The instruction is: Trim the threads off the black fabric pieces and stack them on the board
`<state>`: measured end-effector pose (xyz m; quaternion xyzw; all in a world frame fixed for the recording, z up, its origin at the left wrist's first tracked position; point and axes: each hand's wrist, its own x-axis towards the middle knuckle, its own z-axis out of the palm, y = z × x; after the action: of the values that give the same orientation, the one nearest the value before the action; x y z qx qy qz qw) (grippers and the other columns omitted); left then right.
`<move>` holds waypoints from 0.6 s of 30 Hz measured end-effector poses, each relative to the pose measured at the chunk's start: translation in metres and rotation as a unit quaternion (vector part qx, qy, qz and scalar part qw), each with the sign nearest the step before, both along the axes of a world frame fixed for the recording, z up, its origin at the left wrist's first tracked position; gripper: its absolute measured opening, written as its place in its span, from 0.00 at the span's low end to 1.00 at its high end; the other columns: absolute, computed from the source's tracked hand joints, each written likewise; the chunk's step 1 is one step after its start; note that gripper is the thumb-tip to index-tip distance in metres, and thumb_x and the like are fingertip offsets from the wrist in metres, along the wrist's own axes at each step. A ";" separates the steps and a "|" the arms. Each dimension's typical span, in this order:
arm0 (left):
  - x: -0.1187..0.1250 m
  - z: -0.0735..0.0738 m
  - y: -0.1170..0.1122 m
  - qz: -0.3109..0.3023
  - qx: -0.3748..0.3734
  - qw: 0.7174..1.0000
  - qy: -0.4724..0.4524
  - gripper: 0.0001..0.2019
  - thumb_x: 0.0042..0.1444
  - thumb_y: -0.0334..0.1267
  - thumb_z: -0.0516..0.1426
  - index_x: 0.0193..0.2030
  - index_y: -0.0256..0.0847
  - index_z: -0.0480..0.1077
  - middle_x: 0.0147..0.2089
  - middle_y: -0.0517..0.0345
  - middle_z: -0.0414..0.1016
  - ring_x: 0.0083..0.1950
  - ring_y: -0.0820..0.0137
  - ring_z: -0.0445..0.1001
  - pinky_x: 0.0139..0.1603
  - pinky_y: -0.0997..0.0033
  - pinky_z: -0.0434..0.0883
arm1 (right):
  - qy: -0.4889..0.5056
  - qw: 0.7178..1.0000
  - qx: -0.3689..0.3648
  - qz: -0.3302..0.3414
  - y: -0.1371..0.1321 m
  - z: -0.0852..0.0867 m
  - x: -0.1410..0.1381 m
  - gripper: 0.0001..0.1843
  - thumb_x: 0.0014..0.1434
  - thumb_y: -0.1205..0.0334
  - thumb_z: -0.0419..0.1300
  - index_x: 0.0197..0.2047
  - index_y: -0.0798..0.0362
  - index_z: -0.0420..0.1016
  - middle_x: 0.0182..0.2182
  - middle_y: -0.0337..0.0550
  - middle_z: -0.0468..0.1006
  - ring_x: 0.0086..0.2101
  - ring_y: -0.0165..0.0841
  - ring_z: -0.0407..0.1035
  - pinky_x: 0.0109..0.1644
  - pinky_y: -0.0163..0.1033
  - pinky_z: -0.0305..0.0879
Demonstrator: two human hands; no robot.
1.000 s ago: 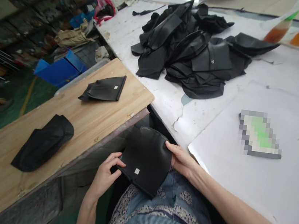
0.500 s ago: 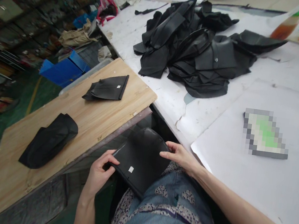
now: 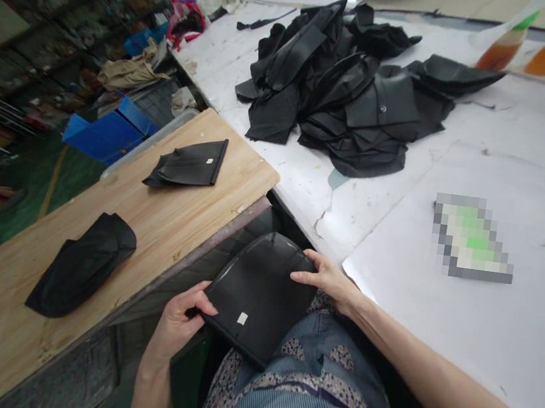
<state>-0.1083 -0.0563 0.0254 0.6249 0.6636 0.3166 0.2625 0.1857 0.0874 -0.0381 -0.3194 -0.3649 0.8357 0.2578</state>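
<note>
A black leather-like piece (image 3: 262, 283) with a rounded far edge and a small white tag is held in front of my lap. My left hand (image 3: 186, 316) pinches its left edge, thumb beneath and fingers on top. At the upper right edge, my right hand (image 3: 325, 278) grips the same piece between thumb and fingers. Two similar black pieces lie on the wooden board to the left: a flat one with a white tag (image 3: 188, 163) and a folded one (image 3: 83, 265).
A heap of black pieces (image 3: 337, 92) covers the middle of the white table (image 3: 484, 352). A pixelated device (image 3: 473, 238) lies at right, with bottles (image 3: 505, 47) behind. The wooden board (image 3: 158, 236) adjoins the table. A blue box (image 3: 106, 132) stands beyond it.
The black piece has tilted to face upward more, its rounded edge now showing fully. Both hands keep their hold. The whole view has shifted slightly.
</note>
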 end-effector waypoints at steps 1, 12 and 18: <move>-0.003 0.000 -0.001 -0.001 -0.002 1.000 -0.002 0.09 0.46 0.27 0.57 0.24 0.44 0.75 0.27 0.60 0.76 0.42 0.64 0.79 0.50 0.65 0.74 | 0.005 1.000 -0.013 0.014 0.001 -0.001 0.000 0.20 0.46 0.56 0.75 0.42 0.50 0.76 0.36 0.40 0.81 0.37 0.36 0.75 0.41 0.39 0.72; 0.002 0.001 0.009 0.011 -0.052 0.997 -0.059 0.08 0.49 0.27 0.56 0.25 0.40 0.73 0.53 0.51 0.76 0.51 0.62 0.77 0.51 0.66 0.71 | 0.017 0.995 0.039 0.095 -0.001 -0.006 -0.003 0.19 0.45 0.53 0.75 0.36 0.55 0.80 0.32 0.38 0.82 0.30 0.31 0.74 0.37 0.35 0.71; 0.012 0.000 0.016 0.017 -0.034 0.997 -0.067 0.07 0.50 0.27 0.56 0.26 0.40 0.72 0.58 0.49 0.73 0.57 0.58 0.73 0.59 0.59 0.68 | 0.003 0.997 0.042 0.063 -0.002 0.001 -0.002 0.20 0.46 0.50 0.74 0.38 0.54 0.81 0.31 0.39 0.81 0.29 0.31 0.73 0.33 0.34 0.70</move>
<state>-0.0964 -0.0405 0.0250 0.5816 0.6656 0.3390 0.3221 0.1836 0.0854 -0.0370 -0.2818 -0.4185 0.8351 0.2195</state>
